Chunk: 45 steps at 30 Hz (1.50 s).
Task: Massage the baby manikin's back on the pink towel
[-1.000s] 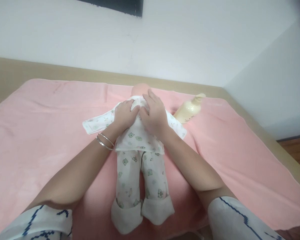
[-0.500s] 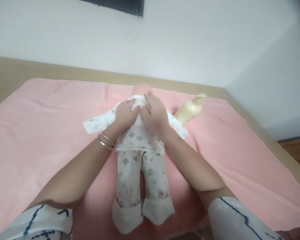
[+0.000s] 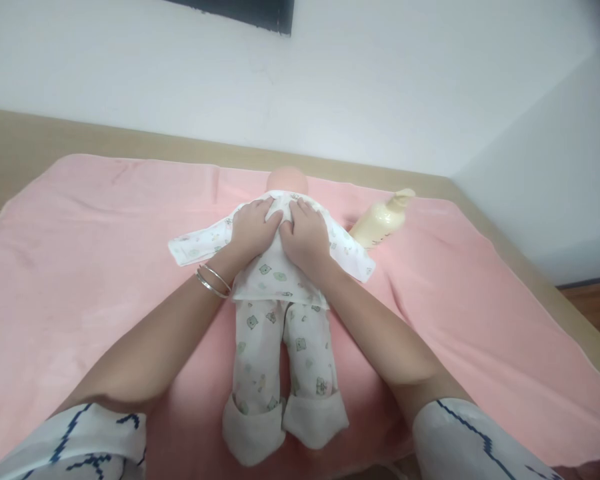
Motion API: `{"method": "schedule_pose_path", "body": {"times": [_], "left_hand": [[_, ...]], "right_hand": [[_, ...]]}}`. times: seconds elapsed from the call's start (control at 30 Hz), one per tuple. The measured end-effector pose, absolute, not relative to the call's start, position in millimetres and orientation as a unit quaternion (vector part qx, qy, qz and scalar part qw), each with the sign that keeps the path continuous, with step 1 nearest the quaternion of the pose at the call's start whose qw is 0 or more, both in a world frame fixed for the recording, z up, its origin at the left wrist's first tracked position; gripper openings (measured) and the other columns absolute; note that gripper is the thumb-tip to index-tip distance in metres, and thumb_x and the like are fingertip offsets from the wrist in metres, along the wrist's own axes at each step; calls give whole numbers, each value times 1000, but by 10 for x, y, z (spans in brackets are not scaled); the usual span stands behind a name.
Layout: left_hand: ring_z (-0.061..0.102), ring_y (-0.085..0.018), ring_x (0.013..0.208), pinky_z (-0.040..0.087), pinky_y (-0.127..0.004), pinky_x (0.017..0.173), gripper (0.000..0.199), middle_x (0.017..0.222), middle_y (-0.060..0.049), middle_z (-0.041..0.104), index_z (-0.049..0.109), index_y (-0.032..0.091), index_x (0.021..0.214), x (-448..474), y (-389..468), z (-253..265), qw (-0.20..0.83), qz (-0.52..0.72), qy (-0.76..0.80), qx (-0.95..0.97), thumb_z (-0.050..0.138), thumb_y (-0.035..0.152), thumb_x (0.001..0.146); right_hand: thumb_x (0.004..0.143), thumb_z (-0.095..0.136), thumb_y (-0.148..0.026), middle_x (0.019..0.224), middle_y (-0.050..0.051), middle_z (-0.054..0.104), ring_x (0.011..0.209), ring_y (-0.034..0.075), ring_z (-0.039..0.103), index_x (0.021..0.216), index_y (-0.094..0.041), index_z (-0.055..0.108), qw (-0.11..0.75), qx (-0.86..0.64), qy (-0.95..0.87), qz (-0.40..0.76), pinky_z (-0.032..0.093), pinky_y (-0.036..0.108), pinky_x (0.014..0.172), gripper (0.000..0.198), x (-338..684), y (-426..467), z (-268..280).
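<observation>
across the doll (image 3: 280, 280), both hands (image 3: 254, 230) (image 3: 306, 241) lie spread, the pink blanket (image 3: 455, 293) reaching wide to its edges either side.

So the left hand (image 3: 254, 230) and right hand (image 3: 309, 237) both kinda rested on a doll (image 3: 287, 179) in a printed white top (image 3: 275, 273), pink blanket (image 3: 105, 267) underneath, yellowish pump bottle (image 3: 380, 223) just beside one sleeve (image 3: 356, 259).
</observation>
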<state>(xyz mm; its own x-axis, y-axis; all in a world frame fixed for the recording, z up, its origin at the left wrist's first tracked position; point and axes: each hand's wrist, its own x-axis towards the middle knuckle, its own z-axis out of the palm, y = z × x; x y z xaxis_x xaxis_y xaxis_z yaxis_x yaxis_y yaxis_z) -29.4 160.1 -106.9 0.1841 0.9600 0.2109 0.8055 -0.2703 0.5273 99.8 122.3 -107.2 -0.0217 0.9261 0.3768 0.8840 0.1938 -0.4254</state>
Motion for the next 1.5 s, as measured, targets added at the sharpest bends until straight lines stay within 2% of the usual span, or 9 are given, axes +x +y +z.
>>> {"method": "schedule_pose_path", "body": {"times": [0.37,0.63,0.83,1.0,1.23,1.5], "left_hand": [[54,-30,140,38,-46,123,61,148,-13,62,59,15,147,-324,1624,-1073,157,268,578,754,37,45,98],[55,-30,139,39,-46,122,61,148,-14,62,60,14,146,-323,1622,-1084,154,271,575,756,39,45,97],[62,-29,128,44,-45,117,49,134,-11,71,73,19,124,-317,1613,-1087,145,277,572,758,41,43,97],[65,-28,119,47,-44,111,46,126,-11,74,75,18,115,-330,1597,-1078,136,296,551,768,40,41,96],[65,-28,121,47,-43,110,46,127,-10,74,74,20,117,-323,1601,-1103,125,282,563,767,39,42,98],[60,-29,131,42,-45,118,48,135,-11,70,71,20,127,-314,1593,-1082,140,276,578,755,41,43,98]], "right_hand": [[96,36,-23,156,22,51,151,34,42,146,-2,53,274,-645,-713,26,28,59,128,57,990,1226,-1065],[95,36,-23,154,23,53,147,37,45,143,-3,56,288,-638,-714,19,31,61,125,55,993,1232,-1089],[94,37,-24,147,21,59,141,36,50,130,-10,62,307,-627,-715,27,33,64,122,46,1021,1242,-1110],[95,36,-25,143,19,62,138,34,52,128,-14,62,318,-614,-722,23,34,64,121,44,1035,1247,-1124],[95,35,-23,148,21,58,142,34,50,134,-9,60,285,-633,-719,28,34,61,122,49,1022,1228,-1068],[95,38,-22,144,20,61,137,34,52,126,-12,63,286,-632,-720,21,34,61,122,41,1013,1245,-1074]]}}
